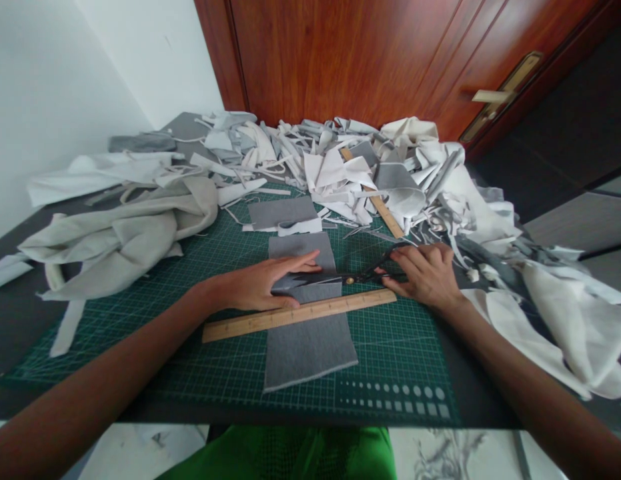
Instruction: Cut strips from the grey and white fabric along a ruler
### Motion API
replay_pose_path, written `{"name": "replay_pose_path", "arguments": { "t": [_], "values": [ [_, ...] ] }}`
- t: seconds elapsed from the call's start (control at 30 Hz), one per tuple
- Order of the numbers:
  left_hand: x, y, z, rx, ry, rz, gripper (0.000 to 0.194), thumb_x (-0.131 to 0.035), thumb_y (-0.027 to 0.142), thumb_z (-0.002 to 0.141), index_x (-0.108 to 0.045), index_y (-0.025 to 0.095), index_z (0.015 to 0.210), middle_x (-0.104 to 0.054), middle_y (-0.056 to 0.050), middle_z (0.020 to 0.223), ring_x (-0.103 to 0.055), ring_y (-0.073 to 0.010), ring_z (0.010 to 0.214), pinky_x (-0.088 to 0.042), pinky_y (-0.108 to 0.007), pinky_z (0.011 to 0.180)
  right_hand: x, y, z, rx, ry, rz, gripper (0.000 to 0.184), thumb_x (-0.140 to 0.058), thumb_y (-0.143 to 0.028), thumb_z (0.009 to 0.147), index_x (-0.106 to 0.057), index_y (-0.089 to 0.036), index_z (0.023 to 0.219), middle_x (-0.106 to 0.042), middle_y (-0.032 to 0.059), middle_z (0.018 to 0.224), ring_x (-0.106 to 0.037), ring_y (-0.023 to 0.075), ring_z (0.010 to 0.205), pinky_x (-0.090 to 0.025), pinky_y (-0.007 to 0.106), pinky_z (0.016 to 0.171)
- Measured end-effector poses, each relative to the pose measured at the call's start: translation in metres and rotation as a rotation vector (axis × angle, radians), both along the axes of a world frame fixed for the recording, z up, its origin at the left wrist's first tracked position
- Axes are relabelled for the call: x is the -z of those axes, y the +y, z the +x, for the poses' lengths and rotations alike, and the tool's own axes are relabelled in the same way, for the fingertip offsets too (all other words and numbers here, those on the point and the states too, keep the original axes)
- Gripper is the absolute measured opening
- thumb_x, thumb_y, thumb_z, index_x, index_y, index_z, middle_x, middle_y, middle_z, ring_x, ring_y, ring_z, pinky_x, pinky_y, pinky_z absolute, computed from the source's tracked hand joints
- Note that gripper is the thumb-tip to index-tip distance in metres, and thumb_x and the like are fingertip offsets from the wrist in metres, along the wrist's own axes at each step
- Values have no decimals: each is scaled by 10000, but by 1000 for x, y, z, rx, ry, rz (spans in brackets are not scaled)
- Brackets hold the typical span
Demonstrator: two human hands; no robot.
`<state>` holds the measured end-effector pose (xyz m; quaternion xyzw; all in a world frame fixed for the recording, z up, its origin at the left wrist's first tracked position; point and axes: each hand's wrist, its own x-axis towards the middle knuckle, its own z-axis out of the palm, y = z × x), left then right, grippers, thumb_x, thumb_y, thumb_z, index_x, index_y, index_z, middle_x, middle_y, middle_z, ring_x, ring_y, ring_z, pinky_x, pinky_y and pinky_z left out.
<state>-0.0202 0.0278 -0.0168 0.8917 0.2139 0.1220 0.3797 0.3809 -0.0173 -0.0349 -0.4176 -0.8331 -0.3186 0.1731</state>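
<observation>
The left hand (257, 283) lies open and flat, fingers spread, pressing on a strip of gray fabric (310, 353) and resting against the blades of a pair of black scissors (335, 281). The right hand (425, 275) is closed around the scissors' handles, with the pivot between the two hands. The fabric runs lengthwise down a green cutting mat (395, 353), and a wooden ruler (297, 317) lies across it, just below the blades and touching the left hand's heel.

Above, near the mat's far edge, sits a second gray piece (283, 213). Beyond it rises a big heap of white and gray fabric scraps (335, 170) - a second wooden ruler (379, 203) pokes out from among them. A crumpled beige cloth (120, 240) lies to the left, and behind everything stands a reddish-brown wooden door (340, 60) - its lever handle (493, 95) is brass-colored.
</observation>
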Motion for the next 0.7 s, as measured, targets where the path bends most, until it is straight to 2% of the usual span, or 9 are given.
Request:
{"name": "replay_pose_path", "arguments": {
  "t": [0.2, 0.4, 0.47, 0.6, 0.7],
  "values": [
    [2, 5, -5, 19, -21, -68, 1137, -851, 462, 922, -96, 298, 1756, -527, -175, 1648, -537, -300, 1513, -381, -454, 1270, 0, 5, -10, 29, -45, 0, 447, -546, -611, 1031, -778, -274, 1211, -763, 81, 1091, -499, 289, 982, -319, 439, 934],
    [1, 5, -6, 16, 3, -80, 1151, -860, 455, 910, -92, 308, 1755, -520, -166, 1656, -525, -299, 1521, -374, -452, 1274, -5, 6, -30, -54, -42, 51, 420, -570, -567, 1046, -787, -239, 1193, -768, 84, 1091, -492, 272, 967, -322, 421, 941],
    [-1, 6, -8, 22, -9, -92, 1052, -791, 441, 968, -108, 301, 1755, -532, -160, 1648, -527, -295, 1518, -369, -457, 1274, -5, 6, -33, -53, -47, 61, 411, -572, -556, 1048, -792, -238, 1185, -771, 86, 1079, -496, 273, 966, -327, 423, 939],
    [-1, 13, -13, 33, -92, -186, 675, -473, 329, 1114, -223, 277, 1740, -631, -124, 1562, -560, -284, 1484, -377, -496, 1261, -2, 6, -33, -33, -45, 32, 424, -553, -580, 1047, -791, -269, 1209, -774, 78, 1091, -507, 278, 975, -332, 434, 936],
    [-1, 18, -13, -3, -107, -208, 617, -388, 247, 1113, -290, 276, 1722, -697, -96, 1485, -600, -254, 1441, -396, -471, 1253, -1, 7, -33, -39, -56, 55, 450, -521, -597, 1061, -791, -271, 1214, -777, 75, 1089, -509, 272, 954, -339, 434, 940]
  ]
}}
